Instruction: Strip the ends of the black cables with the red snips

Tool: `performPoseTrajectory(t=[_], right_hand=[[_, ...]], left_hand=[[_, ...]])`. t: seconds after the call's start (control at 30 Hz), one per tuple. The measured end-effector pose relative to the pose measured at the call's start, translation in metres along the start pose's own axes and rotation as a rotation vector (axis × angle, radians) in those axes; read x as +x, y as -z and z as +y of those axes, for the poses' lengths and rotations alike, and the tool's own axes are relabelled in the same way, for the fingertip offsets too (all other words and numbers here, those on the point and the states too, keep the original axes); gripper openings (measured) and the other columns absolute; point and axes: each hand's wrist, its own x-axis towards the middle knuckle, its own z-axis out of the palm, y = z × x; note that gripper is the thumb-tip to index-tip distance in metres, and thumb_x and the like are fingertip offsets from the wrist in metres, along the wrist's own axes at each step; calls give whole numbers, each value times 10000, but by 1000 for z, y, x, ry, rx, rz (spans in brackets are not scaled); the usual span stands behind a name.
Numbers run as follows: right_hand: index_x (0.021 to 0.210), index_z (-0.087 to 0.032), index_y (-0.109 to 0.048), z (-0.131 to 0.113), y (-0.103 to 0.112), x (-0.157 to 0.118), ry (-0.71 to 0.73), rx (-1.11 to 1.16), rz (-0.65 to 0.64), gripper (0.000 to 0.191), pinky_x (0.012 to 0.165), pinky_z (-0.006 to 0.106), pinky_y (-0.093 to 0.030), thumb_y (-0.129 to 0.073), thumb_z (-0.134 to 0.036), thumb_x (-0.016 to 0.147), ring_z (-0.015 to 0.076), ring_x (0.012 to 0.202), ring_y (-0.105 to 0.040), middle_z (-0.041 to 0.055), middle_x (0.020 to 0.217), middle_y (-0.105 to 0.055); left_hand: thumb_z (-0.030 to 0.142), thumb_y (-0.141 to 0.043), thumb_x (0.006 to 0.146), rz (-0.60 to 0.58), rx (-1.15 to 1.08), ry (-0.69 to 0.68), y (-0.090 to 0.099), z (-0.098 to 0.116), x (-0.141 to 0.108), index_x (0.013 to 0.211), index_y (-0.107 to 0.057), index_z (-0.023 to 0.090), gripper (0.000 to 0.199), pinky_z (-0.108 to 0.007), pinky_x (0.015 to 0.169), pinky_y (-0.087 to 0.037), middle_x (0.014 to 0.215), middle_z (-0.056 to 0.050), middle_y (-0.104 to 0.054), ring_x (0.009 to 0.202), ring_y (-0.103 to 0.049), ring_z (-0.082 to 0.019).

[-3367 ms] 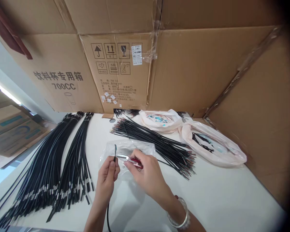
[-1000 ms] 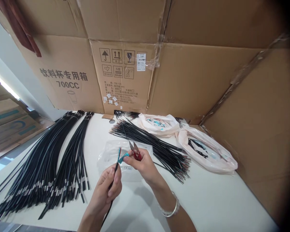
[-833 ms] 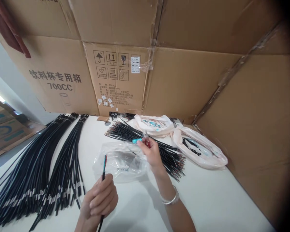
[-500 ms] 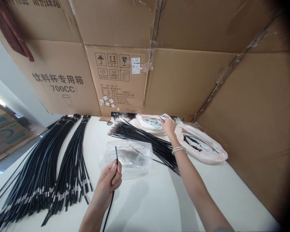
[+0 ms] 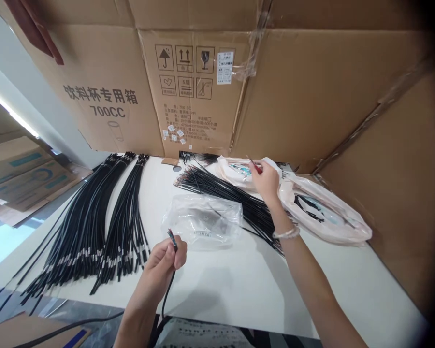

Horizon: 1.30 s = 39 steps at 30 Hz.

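My left hand [image 5: 168,256] is closed around a black cable [image 5: 167,290], close to its upper end. Several thin coloured wires [image 5: 171,235] stick out of that end above my fingers. The cable hangs down below the hand towards my lap. Further off, my right hand [image 5: 268,181] grips a small red-handled tool [image 5: 257,168] with a thin pointed tip; its exact kind is hard to make out. That hand is over the edge of a pale plastic bag [image 5: 226,164] with blue bits inside.
Another pale bag [image 5: 351,229] with black scraps lies at the right. Bundles of black cables [image 5: 83,217] are on the left, and more cables [image 5: 224,188] lie across the back. A clear plastic bag [image 5: 203,222] rests mid-table. Cardboard [image 5: 293,96] walls the back.
The view has shifted, showing more of the table's front. My right hand has turned, and the red tool now shows clearly. The cable end, bluish and straight before, now shows separate coloured wires.
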Motion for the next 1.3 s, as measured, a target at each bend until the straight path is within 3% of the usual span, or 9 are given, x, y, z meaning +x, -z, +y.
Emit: performPoseTrajectory(t=[0.07, 0.17, 0.33, 0.5, 0.63, 0.77, 0.97, 1.1, 1.3], right_hand=[[1076, -124, -682, 12, -10, 15, -69, -36, -6, 349, 818, 339, -444, -448, -356, 959, 271, 982, -647, 137, 1053, -723], [988, -118, -678, 35, -20, 33, -117, -76, -58, 300, 779, 342, -492, -490, -352, 972, 214, 872, -662, 84, 948, -716], [1010, -130, -641, 60, -12, 30, -115, -165, -128, 309, 811, 365, -539, -529, -416, 972, 174, 876, -656, 36, 964, -678], [1034, -142, -647, 53, -30, 5, -78, -283, -344, 290, 824, 381, -549, -586, -411, 942, 178, 902, -657, 47, 1006, -677], [1139, -150, -621, 39, -62, -3, -72, -406, -433, 303, 899, 433, -532, -590, -379, 943, 212, 1034, -633, 83, 1158, -642], [1181, -144, -604, 32, -78, -2, -81, -495, -481, 325, 899, 436, -537, -608, -356, 934, 220, 1049, -629, 94, 1195, -625], [1163, -149, -614, 27, -66, -8, -29, -529, -461, 310, 910, 439, -530, -593, -368, 943, 218, 1051, -630, 88, 1176, -636], [1202, -163, -596, 20, -50, 7, -7, -519, -410, 326, 952, 469, -504, -550, -383, 965, 231, 1101, -610, 92, 1201, -626], [1137, -151, -620, 22, -48, 25, 15, -469, -556, 291, 857, 407, -551, -595, -365, 942, 202, 995, -644, 72, 1132, -648]], left_hand=[[600, -588, 855, 6, -11, 5, 1, 0, -1, 550, -445, 181, 538, -266, 496, -216, 535, 40, -284, 505, -220, -95], [588, -581, 865, 60, 3, 19, 6, -4, -1, 559, -443, 179, 529, -263, 487, -212, 540, 42, -282, 506, -206, -92], [568, -574, 881, 180, 126, -36, 11, -14, 1, 642, -503, 172, 468, -244, 463, -196, 551, 44, -333, 487, -239, -76], [525, -648, 850, 398, 254, -140, -2, -21, 2, 928, -548, 207, 343, -197, 552, -332, 630, 45, -453, 582, -398, -91], [496, -713, 800, 437, 303, -198, 3, -24, 2, 865, -509, 201, 364, -192, 561, -399, 673, 22, -547, 628, -515, -106], [467, -699, 822, 443, 250, -197, 7, -19, -4, 830, -499, 194, 338, -182, 520, -417, 647, 31, -561, 536, -490, -76], [472, -664, 854, 598, 259, -236, -3, -4, -15, 847, -543, 188, 310, -146, 499, -382, 626, 44, -517, 536, -435, -59], [489, -675, 839, 668, 214, -300, -8, -5, -14, 840, -555, 196, 316, -152, 517, -403, 677, 29, -556, 561, -452, -67], [516, -672, 829, 569, 171, -291, -4, -13, -13, 795, -596, 194, 333, -179, 493, -392, 620, 16, -513, 547, -437, -87]])
